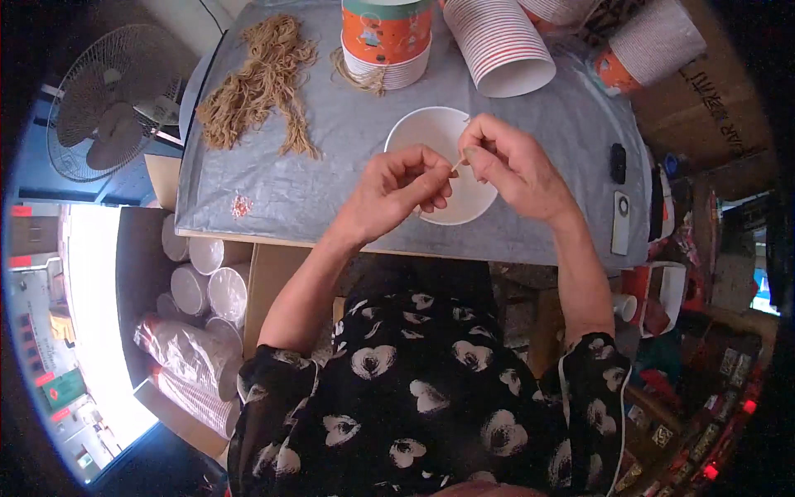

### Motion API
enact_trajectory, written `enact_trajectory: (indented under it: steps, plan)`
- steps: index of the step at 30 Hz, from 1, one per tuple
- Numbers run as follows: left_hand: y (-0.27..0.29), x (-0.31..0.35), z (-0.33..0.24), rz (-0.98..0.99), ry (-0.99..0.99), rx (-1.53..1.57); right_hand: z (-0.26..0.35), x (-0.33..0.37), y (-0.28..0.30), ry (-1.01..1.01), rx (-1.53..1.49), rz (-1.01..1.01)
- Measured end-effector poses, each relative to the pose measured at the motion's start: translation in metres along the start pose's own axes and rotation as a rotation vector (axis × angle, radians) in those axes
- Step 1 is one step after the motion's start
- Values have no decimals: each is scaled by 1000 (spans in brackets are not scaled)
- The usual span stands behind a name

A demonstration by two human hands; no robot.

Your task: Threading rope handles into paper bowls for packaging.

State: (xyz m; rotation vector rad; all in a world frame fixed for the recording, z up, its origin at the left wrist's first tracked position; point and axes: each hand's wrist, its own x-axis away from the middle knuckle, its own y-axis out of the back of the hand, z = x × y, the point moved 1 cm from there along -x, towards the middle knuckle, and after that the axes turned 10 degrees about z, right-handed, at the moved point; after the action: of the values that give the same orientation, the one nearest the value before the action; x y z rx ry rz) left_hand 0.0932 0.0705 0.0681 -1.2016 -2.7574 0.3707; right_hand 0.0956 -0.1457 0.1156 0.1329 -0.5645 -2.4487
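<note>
Above a white paper bucket (468, 205) at the table's near middle, my two hands meet fingertip to fingertip. My left hand (402, 184) pinches one end of a short, thin tan cord (455, 167). My right hand (515, 166) grips the other end between thumb and forefinger. Most of the cord is hidden by the fingers. The bucket's open mouth faces up, and its bottom shows pale inside. A loose heap of brown twine (261, 83) lies at the far left. Some strands of twine (358, 76) also rest against a stack of orange-printed paper buckets (387, 37).
Nested white buckets (501, 50) lie on their side at the back, with another stack (654, 45) to the right. Small red-white bits (241, 205) sit near the left edge. A black object (618, 163) and a pale rectangular item (620, 222) lie right. Wrapped buckets (195, 356) fill a carton below left.
</note>
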Motion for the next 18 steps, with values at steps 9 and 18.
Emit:
enact_trajectory:
  steps: [9, 18]
  plan:
    - [-4, -3, 14, -219, -33, -144, -2, -11, -2, -49, -230, -68]
    - [-14, -5, 19, -413, -329, -510, -24, -20, -9, -145, -445, -83]
